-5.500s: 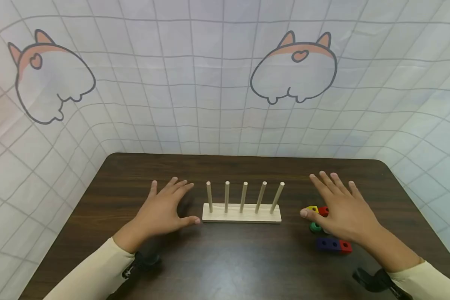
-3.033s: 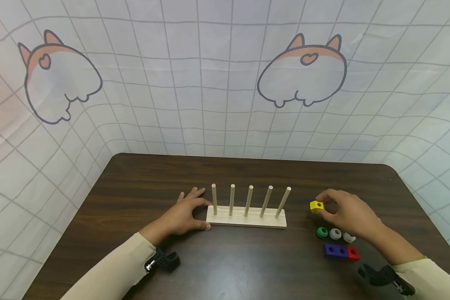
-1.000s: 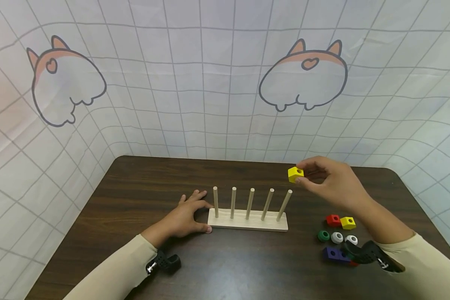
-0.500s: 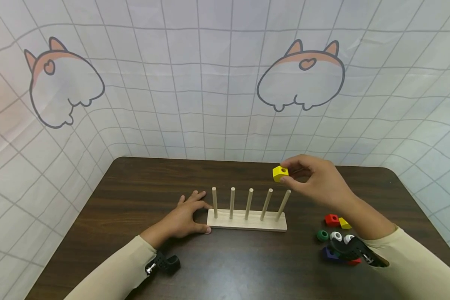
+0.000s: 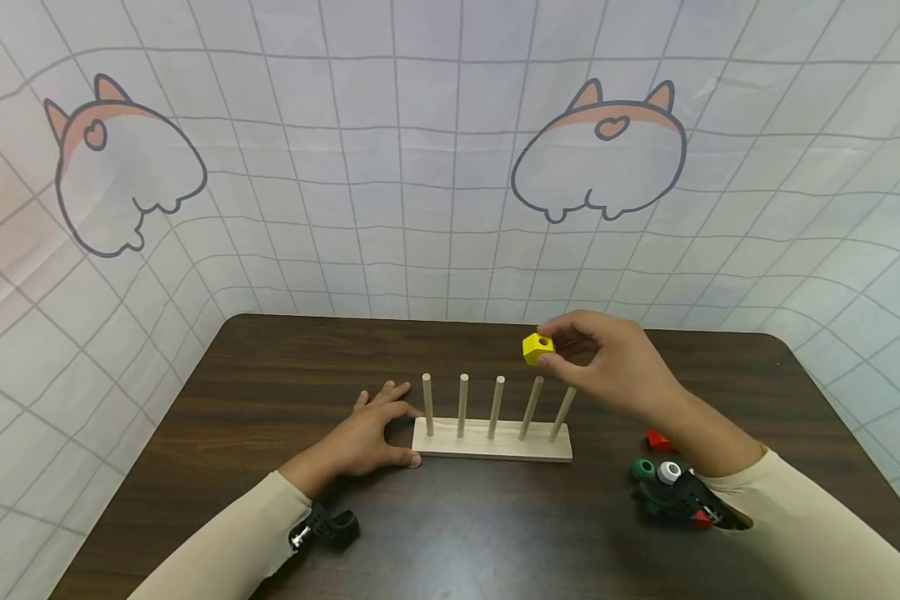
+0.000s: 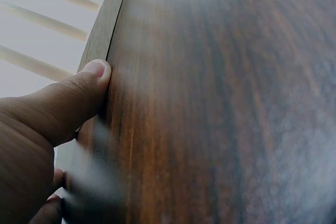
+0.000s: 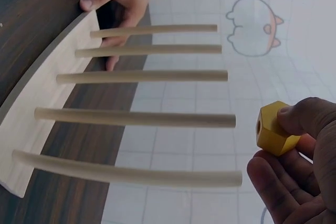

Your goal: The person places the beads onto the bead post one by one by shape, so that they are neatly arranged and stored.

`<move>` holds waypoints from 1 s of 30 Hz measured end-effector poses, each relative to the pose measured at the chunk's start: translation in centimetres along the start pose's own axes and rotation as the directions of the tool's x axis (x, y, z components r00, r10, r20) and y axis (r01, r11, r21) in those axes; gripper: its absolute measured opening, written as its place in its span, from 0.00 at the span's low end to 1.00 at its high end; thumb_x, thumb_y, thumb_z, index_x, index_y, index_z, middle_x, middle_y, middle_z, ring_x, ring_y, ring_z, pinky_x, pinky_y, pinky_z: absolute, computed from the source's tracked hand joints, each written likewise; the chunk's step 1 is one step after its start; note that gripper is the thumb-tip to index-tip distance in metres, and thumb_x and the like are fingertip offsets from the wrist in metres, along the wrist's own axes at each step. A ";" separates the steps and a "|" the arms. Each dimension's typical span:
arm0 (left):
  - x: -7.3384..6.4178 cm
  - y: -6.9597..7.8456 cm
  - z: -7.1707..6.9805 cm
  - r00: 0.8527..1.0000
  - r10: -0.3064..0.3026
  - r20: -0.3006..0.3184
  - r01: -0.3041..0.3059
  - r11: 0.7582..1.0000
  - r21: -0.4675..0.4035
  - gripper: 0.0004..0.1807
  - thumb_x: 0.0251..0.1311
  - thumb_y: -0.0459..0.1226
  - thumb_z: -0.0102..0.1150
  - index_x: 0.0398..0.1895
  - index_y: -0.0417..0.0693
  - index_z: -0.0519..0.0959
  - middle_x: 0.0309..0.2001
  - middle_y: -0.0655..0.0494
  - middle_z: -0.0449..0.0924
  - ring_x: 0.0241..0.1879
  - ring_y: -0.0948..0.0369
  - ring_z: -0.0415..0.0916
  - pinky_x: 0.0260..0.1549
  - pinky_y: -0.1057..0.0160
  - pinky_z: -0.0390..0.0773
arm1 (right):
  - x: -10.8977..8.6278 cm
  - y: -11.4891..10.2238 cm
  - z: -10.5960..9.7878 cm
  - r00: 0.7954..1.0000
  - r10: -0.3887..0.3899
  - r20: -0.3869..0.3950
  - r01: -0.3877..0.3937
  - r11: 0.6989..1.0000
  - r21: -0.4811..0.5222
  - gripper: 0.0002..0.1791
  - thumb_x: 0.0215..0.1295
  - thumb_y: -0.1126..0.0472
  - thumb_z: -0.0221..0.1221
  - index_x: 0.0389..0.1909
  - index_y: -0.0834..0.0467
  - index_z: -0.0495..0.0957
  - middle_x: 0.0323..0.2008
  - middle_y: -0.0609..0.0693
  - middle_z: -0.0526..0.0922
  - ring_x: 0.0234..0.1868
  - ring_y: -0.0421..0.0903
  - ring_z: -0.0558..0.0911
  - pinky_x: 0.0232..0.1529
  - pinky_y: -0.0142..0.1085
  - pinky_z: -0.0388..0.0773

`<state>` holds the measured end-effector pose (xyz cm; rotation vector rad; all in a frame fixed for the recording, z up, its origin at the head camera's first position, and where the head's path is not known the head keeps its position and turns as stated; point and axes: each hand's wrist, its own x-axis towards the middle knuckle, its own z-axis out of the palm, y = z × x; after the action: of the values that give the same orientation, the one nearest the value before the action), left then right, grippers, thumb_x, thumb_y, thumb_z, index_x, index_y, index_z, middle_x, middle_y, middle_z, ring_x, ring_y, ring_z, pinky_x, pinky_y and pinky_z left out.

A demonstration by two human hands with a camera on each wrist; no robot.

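My left hand [image 5: 367, 435] holds the left end of a pale wooden peg board [image 5: 487, 447], thumb on the front edge and index finger at the back. In the left wrist view the thumb [image 6: 84, 90] presses along that edge. Several upright pegs [image 7: 142, 76] stand in a row on the board. Above the two right-hand pegs, my right hand [image 5: 611, 360] pinches a yellow hexagonal bead [image 5: 537, 350] between thumb and fingers. The right wrist view shows the bead's hole [image 7: 258, 128] facing the peg tips, with a gap between.
On the right of the dark wooden table [image 5: 450, 525] lie a red bead [image 5: 658, 441], a green bead [image 5: 642, 469] and a white bead [image 5: 669, 472]. My right forearm and its wrist camera [image 5: 682, 497] cover other pieces there. A grid-patterned cloth [image 5: 345, 208] hangs behind the table.
My left hand has moved onto the peg board's end and stayed there. My right hand has picked up the yellow bead from the pieces at right, raised it and carried it left over the pegs.
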<state>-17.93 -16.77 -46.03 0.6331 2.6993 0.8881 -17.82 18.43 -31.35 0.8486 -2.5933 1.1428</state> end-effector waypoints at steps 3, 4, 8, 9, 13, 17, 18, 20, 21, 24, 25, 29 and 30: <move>0.1 -0.1 0.0 1.000 0.001 0.000 -0.001 1.000 0.004 0.32 0.53 0.48 0.79 0.62 0.56 0.80 0.80 0.45 0.52 0.80 0.45 0.39 0.74 0.37 0.32 | 0.1 -0.3 0.2 1.000 -0.004 0.002 0.004 1.000 0.000 0.17 0.60 0.65 0.73 0.50 0.58 0.83 0.43 0.46 0.88 0.40 0.42 0.87 0.43 0.35 0.85; 0.1 -0.1 0.1 1.000 0.006 -0.001 -0.006 1.000 0.002 0.32 0.53 0.48 0.79 0.62 0.55 0.80 0.80 0.45 0.52 0.80 0.45 0.39 0.74 0.36 0.32 | 0.2 -0.3 0.3 1.000 -0.009 0.002 0.009 1.000 -0.003 0.17 0.60 0.64 0.73 0.50 0.58 0.83 0.43 0.46 0.88 0.40 0.42 0.87 0.43 0.36 0.85; 0.2 -0.1 0.1 1.000 0.005 0.009 -0.005 1.000 0.004 0.33 0.54 0.49 0.78 0.63 0.57 0.79 0.80 0.46 0.51 0.80 0.47 0.38 0.74 0.37 0.31 | 0.3 -0.6 0.5 1.000 -0.026 0.000 0.026 0.999 -0.020 0.18 0.60 0.64 0.73 0.51 0.58 0.83 0.45 0.47 0.87 0.41 0.42 0.87 0.43 0.36 0.84; 0.3 -0.1 0.2 1.000 0.005 0.012 -0.005 1.000 0.006 0.33 0.54 0.50 0.78 0.63 0.57 0.79 0.81 0.47 0.51 0.80 0.47 0.38 0.74 0.38 0.31 | 0.4 -0.7 0.6 1.000 -0.030 0.002 0.030 0.999 -0.024 0.18 0.60 0.65 0.73 0.51 0.58 0.83 0.45 0.47 0.87 0.42 0.42 0.87 0.43 0.36 0.84; 0.2 -0.2 0.2 1.000 0.007 0.003 -0.007 1.000 0.006 0.33 0.53 0.49 0.79 0.63 0.57 0.79 0.80 0.47 0.51 0.80 0.47 0.37 0.74 0.37 0.31 | 0.6 -1.0 1.1 0.999 -0.031 0.017 0.032 0.999 -0.026 0.18 0.61 0.64 0.73 0.52 0.58 0.83 0.46 0.47 0.87 0.42 0.42 0.87 0.45 0.36 0.84; 0.0 -0.3 0.2 1.000 0.001 0.004 -0.001 1.000 0.004 0.33 0.52 0.49 0.79 0.62 0.57 0.80 0.80 0.47 0.52 0.80 0.47 0.38 0.74 0.36 0.31 | 0.8 -1.3 1.6 0.999 -0.018 0.035 0.019 0.999 -0.032 0.18 0.62 0.63 0.72 0.52 0.58 0.83 0.47 0.47 0.87 0.43 0.42 0.86 0.45 0.38 0.84; 0.0 -0.3 0.2 1.000 0.002 0.004 -0.002 1.000 0.004 0.33 0.52 0.49 0.79 0.62 0.57 0.80 0.80 0.47 0.52 0.80 0.47 0.38 0.74 0.36 0.31 | 0.8 -1.4 1.7 0.999 -0.017 0.036 0.018 0.999 -0.032 0.18 0.62 0.63 0.72 0.53 0.58 0.83 0.47 0.47 0.87 0.43 0.42 0.86 0.45 0.38 0.84; 0.0 -0.3 0.2 1.000 0.005 0.003 -0.005 1.000 0.002 0.33 0.52 0.49 0.79 0.62 0.57 0.80 0.80 0.47 0.52 0.80 0.47 0.38 0.74 0.36 0.31 | 0.9 -1.5 1.9 0.999 -0.011 0.034 0.013 0.999 -0.036 0.18 0.62 0.62 0.72 0.53 0.57 0.83 0.46 0.46 0.87 0.43 0.41 0.86 0.45 0.39 0.84; 0.0 -0.4 0.2 1.000 0.006 0.001 -0.006 1.000 0.001 0.33 0.52 0.49 0.79 0.62 0.57 0.80 0.80 0.47 0.52 0.80 0.47 0.38 0.74 0.36 0.31 | 0.9 -1.6 1.9 0.999 -0.012 0.032 0.013 0.999 -0.039 0.18 0.62 0.62 0.72 0.53 0.57 0.83 0.46 0.46 0.87 0.42 0.41 0.86 0.45 0.39 0.84; 0.0 -0.4 0.2 1.000 0.007 -0.004 -0.007 1.000 0.001 0.32 0.52 0.49 0.79 0.62 0.57 0.80 0.80 0.47 0.52 0.80 0.47 0.38 0.74 0.36 0.31 | 1.1 -1.8 2.2 0.999 -0.013 0.034 0.014 0.999 -0.033 0.18 0.62 0.62 0.73 0.53 0.57 0.83 0.46 0.46 0.87 0.42 0.41 0.86 0.45 0.38 0.84; 0.0 -0.3 0.2 1.000 0.008 -0.005 -0.008 1.000 0.002 0.32 0.52 0.49 0.80 0.62 0.58 0.80 0.80 0.47 0.52 0.80 0.47 0.38 0.74 0.36 0.31 | 1.1 -1.9 2.3 0.999 -0.013 0.035 0.014 0.999 -0.033 0.18 0.62 0.62 0.73 0.53 0.57 0.83 0.46 0.46 0.87 0.42 0.41 0.86 0.45 0.38 0.84; 0.0 -0.3 0.1 1.000 0.007 -0.002 -0.007 1.000 0.005 0.33 0.52 0.49 0.79 0.62 0.58 0.80 0.80 0.47 0.52 0.80 0.47 0.38 0.74 0.37 0.31 | 1.3 -2.1 2.6 0.999 -0.025 0.042 0.027 0.999 -0.030 0.18 0.62 0.62 0.73 0.52 0.58 0.83 0.46 0.46 0.87 0.42 0.41 0.86 0.45 0.37 0.84; 0.0 -0.3 0.1 1.000 0.008 -0.002 -0.008 1.000 0.004 0.33 0.52 0.49 0.79 0.62 0.58 0.80 0.80 0.47 0.52 0.80 0.47 0.38 0.74 0.37 0.31 | 1.4 -2.1 2.7 0.999 -0.027 0.042 0.028 0.999 -0.029 0.18 0.62 0.62 0.73 0.52 0.58 0.83 0.46 0.46 0.87 0.42 0.41 0.86 0.45 0.37 0.84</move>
<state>-17.99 -16.91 -46.29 0.6440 2.7030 0.8861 -17.57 14.70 -31.39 0.9086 -2.6163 1.0876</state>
